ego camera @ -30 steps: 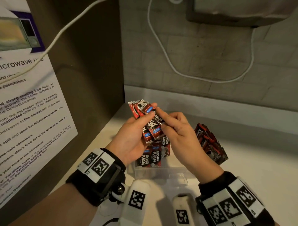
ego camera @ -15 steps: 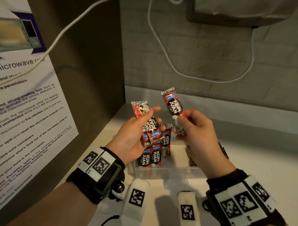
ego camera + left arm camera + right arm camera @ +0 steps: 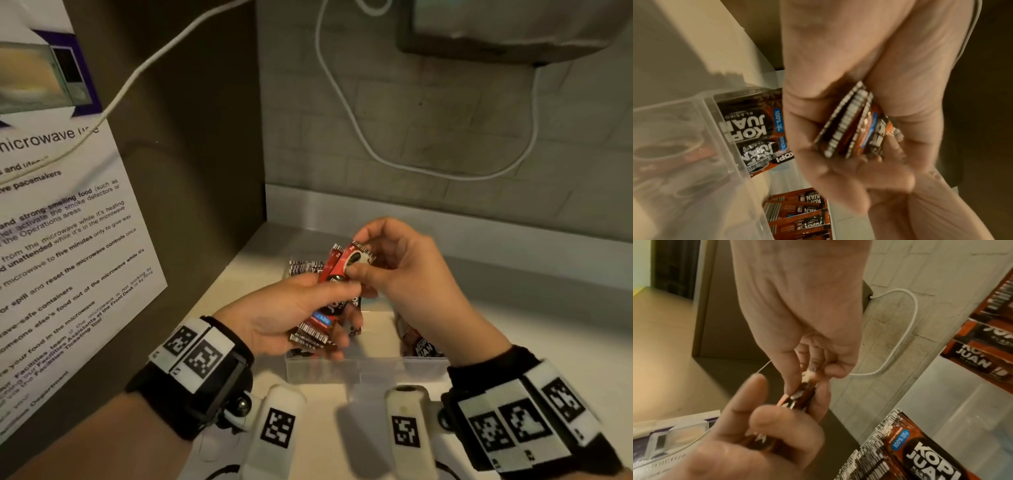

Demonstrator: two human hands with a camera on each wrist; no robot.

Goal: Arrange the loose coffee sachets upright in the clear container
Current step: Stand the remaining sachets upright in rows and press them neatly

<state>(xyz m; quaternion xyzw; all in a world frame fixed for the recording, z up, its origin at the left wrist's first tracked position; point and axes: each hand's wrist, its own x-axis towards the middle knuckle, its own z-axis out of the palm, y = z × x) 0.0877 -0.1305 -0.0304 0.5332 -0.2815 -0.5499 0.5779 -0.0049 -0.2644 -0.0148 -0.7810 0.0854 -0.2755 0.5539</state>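
Note:
My left hand (image 3: 342, 315) grips a small bundle of red-and-black coffee sachets (image 3: 322, 318), thumb on top, just above the clear container (image 3: 359, 371). The left wrist view shows the bundle's (image 3: 851, 126) edges fanned between my fingers. My right hand (image 3: 359, 257) pinches the top end of a sachet (image 3: 356, 257) in that bundle between thumb and fingers. Other sachets (image 3: 419, 342) stand or lean inside the container, partly hidden by my hands. A loose pile of sachets (image 3: 799, 212) lies on the counter beside the container.
The container sits on a pale counter (image 3: 548, 335) in a corner. A brown side panel (image 3: 191, 137) with a microwave notice (image 3: 68, 240) stands on the left. A tiled wall with a white cable (image 3: 428, 171) lies behind, and an appliance (image 3: 513, 27) hangs at the top right.
Half a second ago my right hand held one sachet up alone. It has brought it down onto the bundle in my left hand. Both hands sit lower, over the container.

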